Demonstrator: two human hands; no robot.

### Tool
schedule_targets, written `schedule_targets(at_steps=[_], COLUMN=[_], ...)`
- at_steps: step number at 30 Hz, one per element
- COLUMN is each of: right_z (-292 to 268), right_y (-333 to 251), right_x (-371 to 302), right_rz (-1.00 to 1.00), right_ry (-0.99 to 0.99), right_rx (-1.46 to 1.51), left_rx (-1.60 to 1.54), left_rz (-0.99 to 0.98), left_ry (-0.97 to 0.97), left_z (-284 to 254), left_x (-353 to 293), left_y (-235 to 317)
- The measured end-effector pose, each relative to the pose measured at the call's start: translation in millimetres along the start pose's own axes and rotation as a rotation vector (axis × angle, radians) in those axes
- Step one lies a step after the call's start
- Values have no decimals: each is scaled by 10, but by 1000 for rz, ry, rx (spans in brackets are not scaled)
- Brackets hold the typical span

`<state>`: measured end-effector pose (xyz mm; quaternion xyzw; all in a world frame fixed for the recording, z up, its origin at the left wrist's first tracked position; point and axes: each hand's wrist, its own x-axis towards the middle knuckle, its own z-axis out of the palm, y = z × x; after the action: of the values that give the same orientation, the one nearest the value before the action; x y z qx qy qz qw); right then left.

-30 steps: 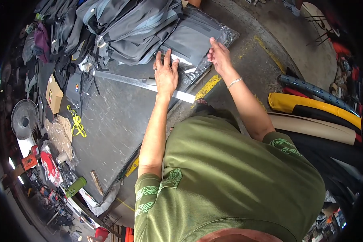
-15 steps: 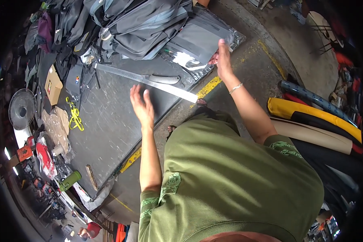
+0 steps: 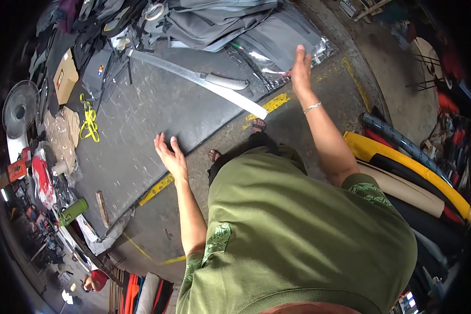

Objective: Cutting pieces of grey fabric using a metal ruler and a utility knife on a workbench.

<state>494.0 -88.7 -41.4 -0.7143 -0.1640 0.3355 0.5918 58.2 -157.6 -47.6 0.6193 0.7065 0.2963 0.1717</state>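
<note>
My left hand (image 3: 171,156) hovers over the near edge of the dark worktable (image 3: 141,118), fingers apart and holding nothing. On the right, my right hand (image 3: 301,72) is raised with its fingers stretched out, beside a grey flat piece in clear plastic (image 3: 282,36); whether it touches the plastic I cannot tell. Between the hands a long straight ruler (image 3: 188,73) lies slantwise, its pale end jutting past the table edge. Against the ruler rests a tool with a grey, ridged handle (image 3: 227,81), perhaps a cutter.
Grey and black bags (image 3: 214,21) are heaped at the back. Leftward are a cardboard box (image 3: 66,78), a yellow strap (image 3: 89,123), a fan (image 3: 21,109) and a green bottle (image 3: 73,211). Rolls of material, one yellow (image 3: 408,167), lie to my right. Another person (image 3: 95,281) is at lower left.
My left hand has moved left and nearer, away from the ruler. My right hand has shifted slightly right. The whole view has shifted; the ruler and tool lie as before.
</note>
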Motion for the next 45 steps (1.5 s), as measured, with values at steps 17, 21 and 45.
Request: schedule_targets(at_steps=[17, 21, 45], right_z=[-983, -1193, -662], right_y=[2741, 3265, 3010], right_x=[-2103, -3154, -3470], right_rz=[467, 295, 368], right_ry=[-249, -577, -492], right_rx=[-373, -1124, -833], left_rx=[463, 402, 249], left_rz=[118, 128, 209], left_ry=[-121, -109, -106], left_z=[-977, -1010, -1076], left_x=[437, 423, 431], left_y=[-1611, -1591, -1700])
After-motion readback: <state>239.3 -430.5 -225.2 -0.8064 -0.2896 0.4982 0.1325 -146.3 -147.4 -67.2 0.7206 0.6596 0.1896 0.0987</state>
